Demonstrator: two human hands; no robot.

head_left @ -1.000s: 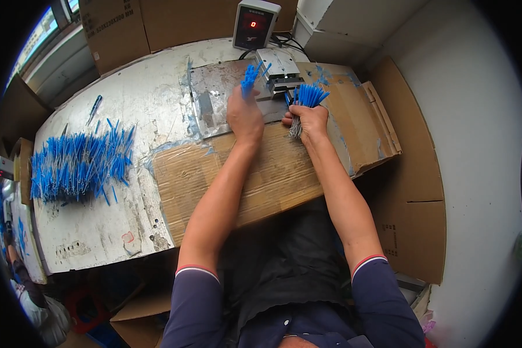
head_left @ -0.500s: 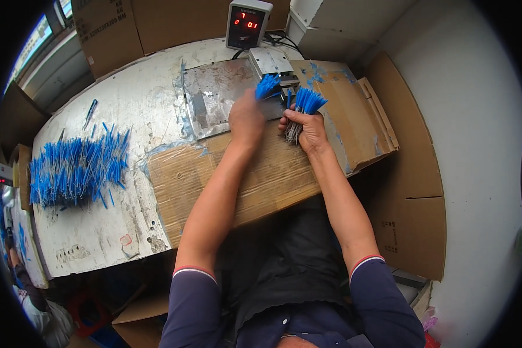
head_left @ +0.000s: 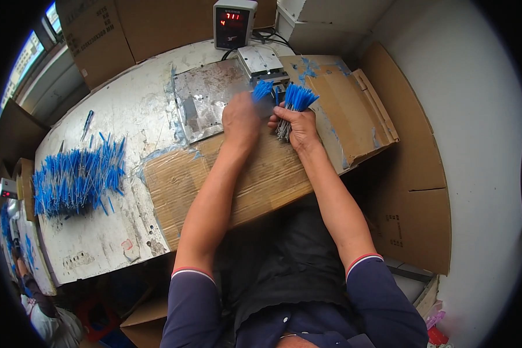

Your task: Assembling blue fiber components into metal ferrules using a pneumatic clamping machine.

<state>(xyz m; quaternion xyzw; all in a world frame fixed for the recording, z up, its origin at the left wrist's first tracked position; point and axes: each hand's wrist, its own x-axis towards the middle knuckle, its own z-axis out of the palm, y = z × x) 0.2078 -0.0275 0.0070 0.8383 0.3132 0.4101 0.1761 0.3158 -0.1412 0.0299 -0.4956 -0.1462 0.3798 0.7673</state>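
Observation:
Two bunches of thin blue-ended pieces with pale grey, wire-like stems are in my hands, close together before a small metal machine (head_left: 264,65). My left hand (head_left: 240,120), smeared by motion, is closed round the smaller bunch (head_left: 262,91); its blue ends stick out past my fingers. My right hand (head_left: 301,124) grips the fuller bunch (head_left: 298,97), blue ends up and fanned out, grey stems hanging below the fingers. The thumb and fingertips of that hand point toward the machine's front. A large heap of the same pieces (head_left: 78,177) lies on the table at the left.
A display box (head_left: 234,26) with red digits stands behind the machine, cables beside it. A metal plate (head_left: 203,98) and taped cardboard (head_left: 232,185) cover part of the white table (head_left: 98,238). A pen (head_left: 87,123) lies beyond the heap. Another person's arm (head_left: 32,284) shows at lower left.
Both hands keep their bunches at the machine, with only slight shifts. The whole view has moved a little. The red digits on the display have changed.

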